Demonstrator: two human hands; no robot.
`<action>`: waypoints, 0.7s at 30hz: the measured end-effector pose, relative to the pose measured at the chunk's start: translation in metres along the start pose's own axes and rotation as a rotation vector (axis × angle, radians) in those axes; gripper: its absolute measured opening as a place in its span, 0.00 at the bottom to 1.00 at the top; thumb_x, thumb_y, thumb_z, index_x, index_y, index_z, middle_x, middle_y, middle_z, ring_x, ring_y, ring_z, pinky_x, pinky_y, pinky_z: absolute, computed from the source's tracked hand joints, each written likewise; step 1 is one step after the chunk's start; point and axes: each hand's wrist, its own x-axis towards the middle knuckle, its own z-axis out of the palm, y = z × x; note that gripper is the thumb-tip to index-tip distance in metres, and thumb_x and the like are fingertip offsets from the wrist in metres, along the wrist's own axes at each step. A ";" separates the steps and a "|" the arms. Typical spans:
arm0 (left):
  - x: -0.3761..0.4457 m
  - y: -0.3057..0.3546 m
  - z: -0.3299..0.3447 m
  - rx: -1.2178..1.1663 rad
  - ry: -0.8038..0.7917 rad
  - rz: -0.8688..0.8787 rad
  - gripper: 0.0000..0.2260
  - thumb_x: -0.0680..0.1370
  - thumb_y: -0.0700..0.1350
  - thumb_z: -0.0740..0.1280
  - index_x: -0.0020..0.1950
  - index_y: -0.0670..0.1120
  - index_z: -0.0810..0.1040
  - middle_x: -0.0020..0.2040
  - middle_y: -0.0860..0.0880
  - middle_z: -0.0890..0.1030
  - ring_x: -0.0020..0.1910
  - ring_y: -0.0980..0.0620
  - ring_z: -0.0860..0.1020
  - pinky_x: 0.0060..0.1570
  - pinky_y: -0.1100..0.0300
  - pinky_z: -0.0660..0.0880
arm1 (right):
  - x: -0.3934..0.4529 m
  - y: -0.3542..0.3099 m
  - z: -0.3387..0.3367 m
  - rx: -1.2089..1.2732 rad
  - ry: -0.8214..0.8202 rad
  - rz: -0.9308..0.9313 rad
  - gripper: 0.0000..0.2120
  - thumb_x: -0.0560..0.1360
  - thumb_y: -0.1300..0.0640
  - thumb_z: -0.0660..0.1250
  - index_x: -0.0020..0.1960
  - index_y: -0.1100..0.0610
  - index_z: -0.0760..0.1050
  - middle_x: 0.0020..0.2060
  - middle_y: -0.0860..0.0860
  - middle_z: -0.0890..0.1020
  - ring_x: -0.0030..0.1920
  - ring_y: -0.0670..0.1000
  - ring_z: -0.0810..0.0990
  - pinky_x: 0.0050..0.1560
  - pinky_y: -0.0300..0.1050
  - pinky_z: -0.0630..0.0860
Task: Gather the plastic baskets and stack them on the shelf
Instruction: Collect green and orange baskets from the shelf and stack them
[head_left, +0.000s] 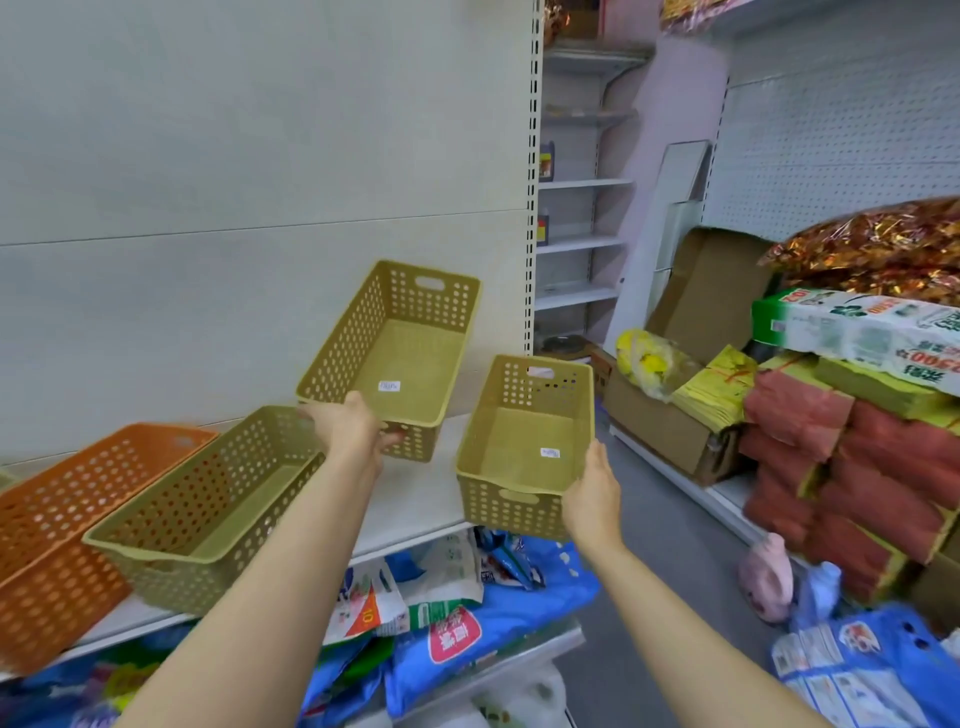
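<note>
Each hand grips a green basket by its near rim, left hand (349, 427) tilting one (400, 358) above the shelf (415, 499), right hand (592, 493) holding another (524, 447) off its right edge, probably for nesting.

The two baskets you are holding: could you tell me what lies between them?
Nothing: the head view shows only bare shelf between the left hand's basket and the right hand's basket, which are apart.

There were three olive baskets (400, 358) (527, 447) (208, 509), one orange basket (78, 519), two white price stickers (389, 386) (549, 453) and one shelf (415, 499).
</note>
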 end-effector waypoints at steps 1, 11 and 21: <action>0.000 0.008 0.000 0.002 -0.021 0.020 0.21 0.83 0.39 0.58 0.76 0.44 0.61 0.66 0.43 0.74 0.50 0.41 0.81 0.21 0.54 0.79 | -0.002 -0.006 0.004 0.022 0.000 0.033 0.31 0.77 0.74 0.51 0.78 0.61 0.53 0.77 0.56 0.60 0.75 0.59 0.61 0.73 0.51 0.63; 0.004 0.051 -0.025 0.044 -0.275 -0.014 0.13 0.82 0.36 0.58 0.67 0.40 0.70 0.59 0.43 0.78 0.49 0.42 0.83 0.27 0.48 0.83 | -0.039 -0.057 0.062 0.108 -0.059 0.065 0.29 0.83 0.58 0.57 0.78 0.64 0.48 0.79 0.59 0.48 0.78 0.56 0.51 0.74 0.44 0.50; -0.001 0.063 -0.023 0.214 -0.541 -0.066 0.12 0.80 0.33 0.58 0.63 0.39 0.72 0.60 0.39 0.78 0.44 0.36 0.83 0.32 0.41 0.83 | -0.050 -0.070 0.073 0.151 -0.060 0.024 0.29 0.81 0.54 0.62 0.77 0.62 0.57 0.76 0.57 0.62 0.76 0.56 0.61 0.74 0.48 0.58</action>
